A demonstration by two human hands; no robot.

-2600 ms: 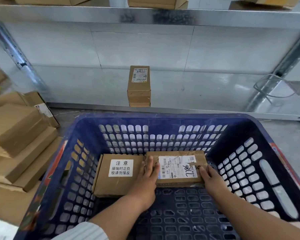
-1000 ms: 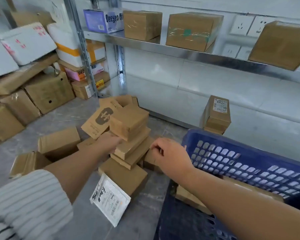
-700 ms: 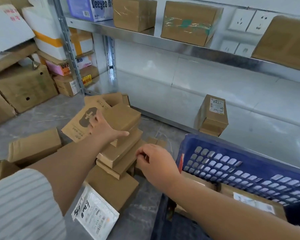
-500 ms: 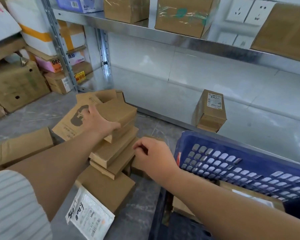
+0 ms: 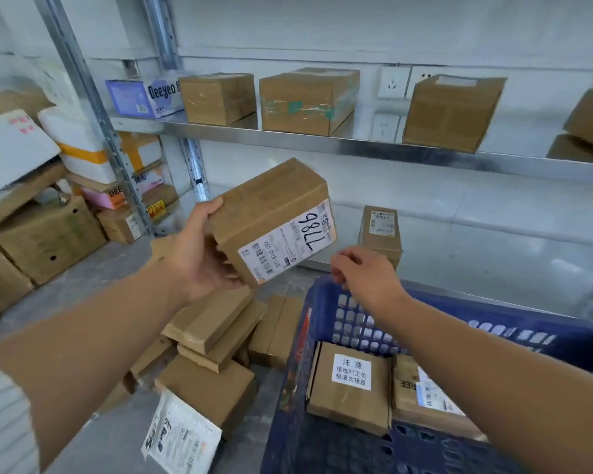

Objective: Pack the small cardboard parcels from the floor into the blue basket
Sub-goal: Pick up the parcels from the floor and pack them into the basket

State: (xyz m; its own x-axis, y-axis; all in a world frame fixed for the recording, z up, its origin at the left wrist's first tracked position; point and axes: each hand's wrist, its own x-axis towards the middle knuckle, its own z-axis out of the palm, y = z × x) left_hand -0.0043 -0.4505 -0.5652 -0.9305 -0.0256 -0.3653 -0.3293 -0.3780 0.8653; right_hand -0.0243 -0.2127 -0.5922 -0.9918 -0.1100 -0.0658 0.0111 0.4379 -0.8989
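Observation:
My left hand [image 5: 199, 258] grips a small cardboard parcel [image 5: 271, 213] with a white label marked 7786, held up in the air, tilted, left of the blue basket [image 5: 322, 302]. My right hand [image 5: 360, 271] hovers over the basket's far left rim, fingers loosely curled, holding nothing. Two parcels lie inside the basket: one with a white Chinese sticker [image 5: 350, 388] and a labelled one [image 5: 421, 395] to its right. A pile of flat parcels [image 5: 216, 330] sits on the floor left of the basket.
A white plastic mailer [image 5: 178, 436] lies on the floor in front of the pile. One small box [image 5: 380, 230] stands on the low metal shelf behind the basket. Bigger cartons [image 5: 308, 100] fill the upper shelf, and stacked boxes [image 5: 42, 241] crowd the left.
My left hand has lifted the top parcel off the floor pile and raised it toward the basket. My right hand has moved from the pile to above the basket's rim.

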